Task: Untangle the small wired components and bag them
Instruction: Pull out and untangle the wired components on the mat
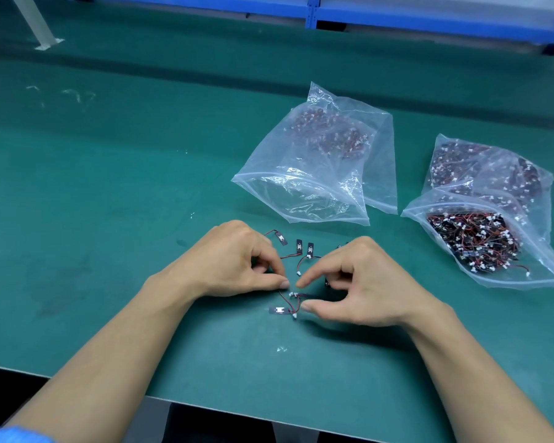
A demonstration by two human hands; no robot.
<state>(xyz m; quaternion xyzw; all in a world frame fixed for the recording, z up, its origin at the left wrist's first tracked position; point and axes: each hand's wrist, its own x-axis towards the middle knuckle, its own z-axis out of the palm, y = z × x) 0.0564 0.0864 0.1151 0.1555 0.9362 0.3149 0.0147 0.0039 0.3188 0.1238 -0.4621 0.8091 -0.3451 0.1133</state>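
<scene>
Both hands are low over the green matted tabletop (109, 219), close together but not touching. My left hand (237, 260) has its fingers curled. Its thumb and forefinger pinch the thin red-and-black wire of a small tangled cluster of wired components (279, 310), flat black tabs with white plug ends, which lies on the tabletop between my hands. My right hand (359, 282) has forefinger and thumb narrowly apart, one on each side of that cluster, the thumb tip just beside a white plug. Its other fingers curl over something dark, and I cannot tell whether they hold it. Several loose black tabs with wires (309, 249) lie just beyond my knuckles. Farther off sits a clear plastic zip bag (301, 193) with components bunched at its far end. To the right is a second clear bag (480, 244), its mouth gaping toward me, heaped with red-and-black wired pieces.
</scene>
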